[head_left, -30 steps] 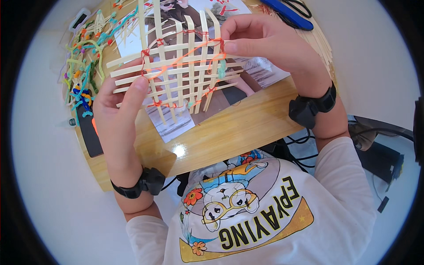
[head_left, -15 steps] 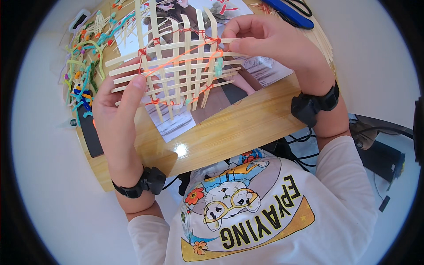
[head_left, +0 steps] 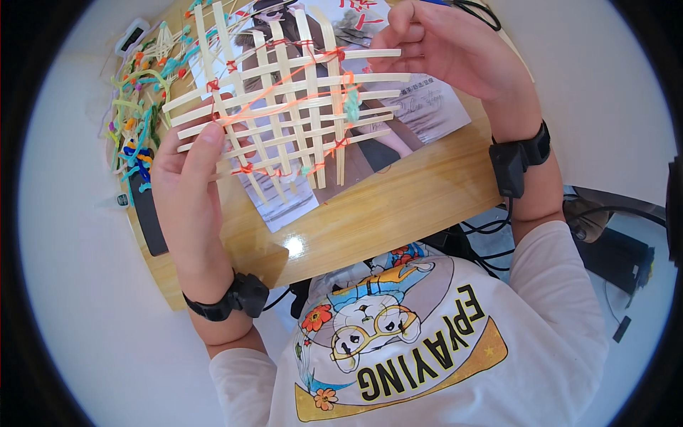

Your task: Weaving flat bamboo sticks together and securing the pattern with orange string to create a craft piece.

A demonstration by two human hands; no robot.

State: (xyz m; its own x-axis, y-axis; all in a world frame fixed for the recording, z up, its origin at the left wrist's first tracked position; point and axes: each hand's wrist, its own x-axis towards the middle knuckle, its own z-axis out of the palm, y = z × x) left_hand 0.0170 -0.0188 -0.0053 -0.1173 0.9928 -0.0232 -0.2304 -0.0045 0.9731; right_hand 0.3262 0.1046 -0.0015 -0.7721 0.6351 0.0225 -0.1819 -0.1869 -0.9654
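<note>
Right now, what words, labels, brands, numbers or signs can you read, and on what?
Shirt: large black letters edged in yellow, upside down; wording not repeated.
Printed sheet: large red characters and smaller dark lettering, also not repeated.
Black box: pale mark, too small to read.
White item, far left: dark marking, also unreadable.

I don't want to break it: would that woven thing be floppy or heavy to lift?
The woven lattice is probably light, since its strips are thin with open gaps. It seems springy, not floppy: gripped at one side by the left fingers, it doesn't droop. Some crossings might slide, since many show no thread.
</note>
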